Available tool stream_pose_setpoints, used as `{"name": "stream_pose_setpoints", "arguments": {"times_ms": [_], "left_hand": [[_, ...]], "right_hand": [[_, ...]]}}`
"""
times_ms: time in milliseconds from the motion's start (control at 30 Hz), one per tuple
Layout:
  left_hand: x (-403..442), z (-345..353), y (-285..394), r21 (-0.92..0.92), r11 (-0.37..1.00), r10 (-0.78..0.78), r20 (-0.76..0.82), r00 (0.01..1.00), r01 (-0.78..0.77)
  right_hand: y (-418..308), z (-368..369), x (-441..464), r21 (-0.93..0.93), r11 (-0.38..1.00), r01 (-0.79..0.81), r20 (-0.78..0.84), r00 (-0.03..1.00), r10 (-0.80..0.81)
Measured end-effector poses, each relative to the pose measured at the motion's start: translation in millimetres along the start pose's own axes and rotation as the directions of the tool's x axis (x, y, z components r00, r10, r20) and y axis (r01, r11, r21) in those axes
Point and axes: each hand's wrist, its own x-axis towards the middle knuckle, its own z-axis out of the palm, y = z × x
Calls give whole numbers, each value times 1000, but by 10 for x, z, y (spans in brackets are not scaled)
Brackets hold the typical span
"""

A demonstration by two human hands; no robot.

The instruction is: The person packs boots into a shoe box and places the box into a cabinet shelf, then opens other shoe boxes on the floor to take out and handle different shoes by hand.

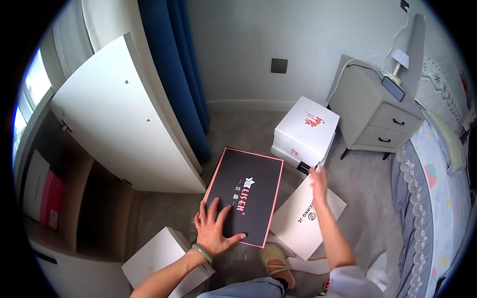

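A black shoebox (256,186) with pink edges and "LISEN" lettering lies in front of me. My left hand (213,236) rests on its near left corner, fingers spread over the lid and thumb along the near edge. My right hand (318,185) is over the far end of a white shoebox (298,223) with dark lettering, its fingers stretched out and slightly blurred. Whether it touches that lid I cannot tell. Just beyond the fingers stands a stack of white boxes (306,124) with red markings.
An open white cabinet door (119,119) stands at left, with red and white boxes (47,191) inside. Another white box (161,258) sits below it. A grey nightstand (372,109) and a bed (437,198) are at right. My shoe (273,258) is close to the boxes.
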Motion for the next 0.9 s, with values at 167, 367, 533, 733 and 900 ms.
{"name": "stream_pose_setpoints", "arguments": {"times_ms": [167, 367, 533, 733, 900], "left_hand": [[57, -3, -38, 48, 996, 66, 66, 996, -70], [48, 55, -54, 91, 994, 57, 98, 994, -66], [48, 66, -62, 99, 993, 51, 109, 993, -62], [51, 61, -56, 85, 994, 61, 85, 995, -68], [49, 41, -33, 73, 997, 26, 121, 992, -35]], "right_hand": [[-132, -53, 1115, 167, 924, -343, -207, 905, 373], [-244, -171, 1413, 221, 915, -337, -102, 925, 366], [-940, -128, 1258, 274, 915, -298, 113, 954, 277], [-1725, 6, 1350, 404, 874, -269, 178, 961, 213], [-1798, -56, 1376, 447, 859, -251, 192, 964, 182]]}}
